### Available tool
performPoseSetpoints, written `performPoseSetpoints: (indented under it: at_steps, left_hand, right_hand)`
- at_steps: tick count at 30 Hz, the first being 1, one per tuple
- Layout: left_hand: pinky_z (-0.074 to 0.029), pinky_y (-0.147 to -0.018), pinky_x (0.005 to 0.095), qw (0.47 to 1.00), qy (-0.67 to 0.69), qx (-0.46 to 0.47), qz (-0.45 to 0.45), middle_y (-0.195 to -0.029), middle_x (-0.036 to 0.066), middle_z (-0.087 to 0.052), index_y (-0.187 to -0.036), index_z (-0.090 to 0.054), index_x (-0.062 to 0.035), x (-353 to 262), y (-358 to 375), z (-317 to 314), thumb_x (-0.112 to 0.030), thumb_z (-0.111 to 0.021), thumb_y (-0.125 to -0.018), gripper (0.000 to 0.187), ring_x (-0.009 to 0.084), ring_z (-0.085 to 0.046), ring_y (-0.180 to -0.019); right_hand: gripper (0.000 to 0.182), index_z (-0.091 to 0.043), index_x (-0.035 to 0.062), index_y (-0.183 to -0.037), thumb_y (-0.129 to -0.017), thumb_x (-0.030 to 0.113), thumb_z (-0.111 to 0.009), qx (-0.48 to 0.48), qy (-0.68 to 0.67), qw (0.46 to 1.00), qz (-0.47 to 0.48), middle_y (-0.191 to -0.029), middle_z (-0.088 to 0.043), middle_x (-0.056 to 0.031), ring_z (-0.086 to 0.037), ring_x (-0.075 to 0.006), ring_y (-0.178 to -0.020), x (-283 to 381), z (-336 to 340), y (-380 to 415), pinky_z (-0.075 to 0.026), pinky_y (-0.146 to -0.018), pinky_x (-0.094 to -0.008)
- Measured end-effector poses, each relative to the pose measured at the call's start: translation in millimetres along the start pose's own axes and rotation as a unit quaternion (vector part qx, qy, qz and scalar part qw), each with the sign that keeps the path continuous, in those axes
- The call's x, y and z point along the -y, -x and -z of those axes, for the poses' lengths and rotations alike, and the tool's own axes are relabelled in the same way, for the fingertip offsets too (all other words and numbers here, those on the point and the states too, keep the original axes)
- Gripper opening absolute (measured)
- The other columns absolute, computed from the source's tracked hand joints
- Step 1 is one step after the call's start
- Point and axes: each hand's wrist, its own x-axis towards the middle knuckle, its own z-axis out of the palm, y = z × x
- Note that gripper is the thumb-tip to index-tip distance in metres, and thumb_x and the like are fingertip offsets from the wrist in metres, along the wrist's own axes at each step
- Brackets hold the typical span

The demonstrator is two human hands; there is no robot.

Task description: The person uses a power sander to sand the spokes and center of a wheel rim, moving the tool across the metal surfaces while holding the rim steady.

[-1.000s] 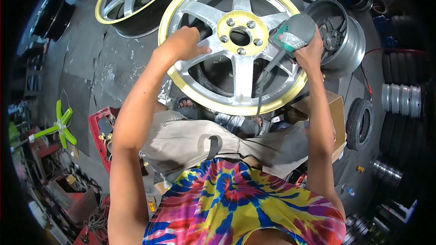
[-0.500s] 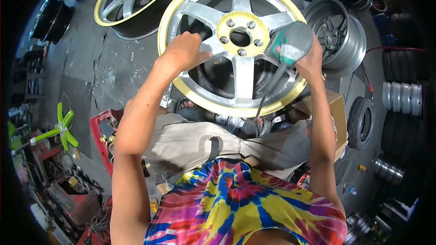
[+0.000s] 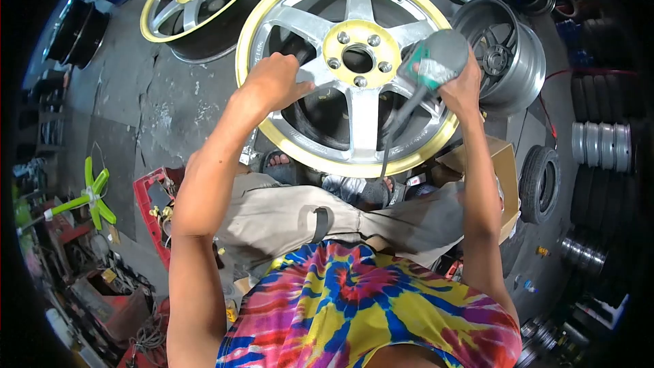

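A large alloy wheel (image 3: 363,119) with silver spokes, a yellow outer lip and a yellow hub centre lies face up in front of me. My left hand (image 3: 271,83) is closed on its left side, over a spoke near the lip, thumb pointing inward. My right hand (image 3: 464,88) grips a green and grey corded power sander (image 3: 436,61), which sits over the spokes on the right side. Its underside is hidden, so contact with the metal cannot be made out. The dark cord (image 3: 402,119) hangs from the tool across the wheel toward my feet.
Another yellow-lipped wheel (image 3: 157,17) stands at the upper left, and a grey wheel (image 3: 521,71) at the right. A cardboard box (image 3: 505,174) is beside my right leg, a red tray (image 3: 150,204) by my left. A tyre (image 3: 540,184) and stacked wheels (image 3: 603,146) stand farther right.
The sander has shifted and turned slightly on the right side of the wheel, with the right hand. The left hand keeps its hold; the view has moved slightly.
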Motion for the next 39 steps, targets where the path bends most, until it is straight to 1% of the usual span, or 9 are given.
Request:
performPoseSetpoints:
  at_steps: [4, 5, 18, 19, 22, 27, 29, 32, 39]
  left_hand:
    - [-0.057, -0.087, 0.0480, 1.000, 0.002, 0.004, -0.004, -0.093, 0.030, -0.072, -0.092, -0.074, 0.0075, -0.1, 4.6, 1.8, -0.037, -0.077, -0.087, 0.045, 0.0437, -0.072, -0.094]
    - [-0.057, -0.087, 0.0477, 1.000, -0.005, 0.005, -0.008, -0.093, 0.030, -0.072, -0.092, -0.074, 0.0076, 0.0, 4.0, 1.0, -0.036, -0.078, -0.087, 0.045, 0.0436, -0.072, -0.094]
    - [-0.058, -0.087, 0.0462, 0.999, -0.010, 0.021, 0.027, -0.093, 0.028, -0.073, -0.094, -0.075, 0.0059, 1.8, 7.9, 8.2, -0.036, -0.079, -0.086, 0.043, 0.0420, -0.072, -0.094]
    - [-0.058, -0.087, 0.0462, 0.999, -0.007, 0.020, 0.028, -0.093, 0.028, -0.073, -0.094, -0.075, 0.0059, 1.4, 7.7, 8.0, -0.036, -0.079, -0.086, 0.043, 0.0420, -0.072, -0.094]
    - [-0.058, -0.088, 0.0458, 0.999, -0.013, 0.016, 0.025, -0.094, 0.028, -0.073, -0.097, -0.074, 0.0061, 4.1, 6.8, 5.7, -0.036, -0.079, -0.086, 0.044, 0.0417, -0.072, -0.095]
    - [-0.057, -0.078, 0.0480, 1.000, 0.005, -0.019, -0.006, -0.080, 0.032, -0.069, -0.085, -0.075, 0.0093, 12.0, 7.4, 1.6, -0.040, -0.079, -0.086, 0.049, 0.0451, -0.072, -0.081]
    - [-0.057, -0.077, 0.0479, 1.000, 0.008, -0.027, -0.006, -0.079, 0.032, -0.069, -0.085, -0.075, 0.0092, 19.4, 11.1, 0.6, -0.040, -0.078, -0.086, 0.050, 0.0449, -0.072, -0.080]
    - [-0.057, -0.076, 0.0481, 1.000, 0.005, -0.020, -0.009, -0.078, 0.031, -0.069, -0.084, -0.075, 0.0092, 20.7, 10.0, 1.1, -0.042, -0.078, -0.086, 0.051, 0.0446, -0.071, -0.079]
    - [-0.058, -0.078, 0.0477, 1.000, -0.002, -0.007, -0.020, -0.081, 0.030, -0.070, -0.086, -0.075, 0.0088, 23.4, 6.6, -0.3, -0.043, -0.079, -0.086, 0.052, 0.0434, -0.072, -0.081]
  right_hand:
    - [0.069, -0.065, 0.0001, -0.121, -0.068, 0.031, -0.096, 0.017, 0.003, 1.000, 0.014, -0.108, -0.073, -0.0147, -0.071, -0.0263, -0.099, 9.0, 0.0, 1.1, -0.054, -0.089, -0.0377]
    - [0.055, -0.064, -0.0032, -0.119, -0.066, 0.006, -0.080, 0.011, -0.027, 0.999, -0.042, -0.111, -0.068, -0.0185, -0.068, -0.0373, -0.106, 15.0, 1.2, 0.0, -0.051, -0.093, -0.0407]
    - [0.055, -0.066, -0.0035, -0.112, -0.065, 0.015, -0.089, -0.020, -0.039, 0.999, -0.028, -0.107, -0.067, -0.0184, -0.068, -0.0366, -0.101, 25.9, -2.6, 8.2, -0.052, -0.088, -0.0409]
    - [0.068, -0.062, -0.0035, -0.118, -0.067, 0.026, -0.096, -0.011, -0.030, 0.999, -0.029, -0.104, -0.072, -0.0143, -0.070, -0.0234, -0.096, 26.3, -6.3, 13.4, -0.053, -0.087, -0.0363]
    - [0.051, -0.066, -0.0030, -0.109, -0.067, 0.015, -0.088, -0.019, -0.096, 0.994, -0.041, -0.102, -0.064, -0.0179, -0.067, -0.0373, -0.096, 48.3, -20.5, 26.2, -0.052, -0.085, -0.0414]
    - [0.053, -0.067, -0.0019, -0.109, -0.065, 0.018, -0.090, 0.014, -0.087, 0.995, -0.045, -0.102, -0.065, -0.0171, -0.068, -0.0361, -0.096, 50.3, -30.0, 29.9, -0.052, -0.086, -0.0410]
    - [0.063, -0.064, -0.0012, -0.116, -0.068, 0.021, -0.097, 0.029, -0.075, 0.994, -0.067, -0.108, -0.072, -0.0114, -0.069, -0.0202, -0.097, 43.8, -26.9, 33.0, -0.055, -0.089, -0.0346]
    - [0.061, -0.065, -0.0004, -0.115, -0.067, 0.019, -0.097, 0.028, -0.078, 0.996, -0.033, -0.107, -0.072, -0.0109, -0.069, -0.0198, -0.095, 61.3, -25.7, 36.8, -0.055, -0.087, -0.0350]
    - [0.058, -0.067, -0.0013, -0.111, -0.063, 0.020, -0.092, 0.008, -0.089, 0.995, -0.035, -0.106, -0.065, -0.0151, -0.068, -0.0342, -0.098, 88.4, -45.8, 27.6, -0.053, -0.085, -0.0421]
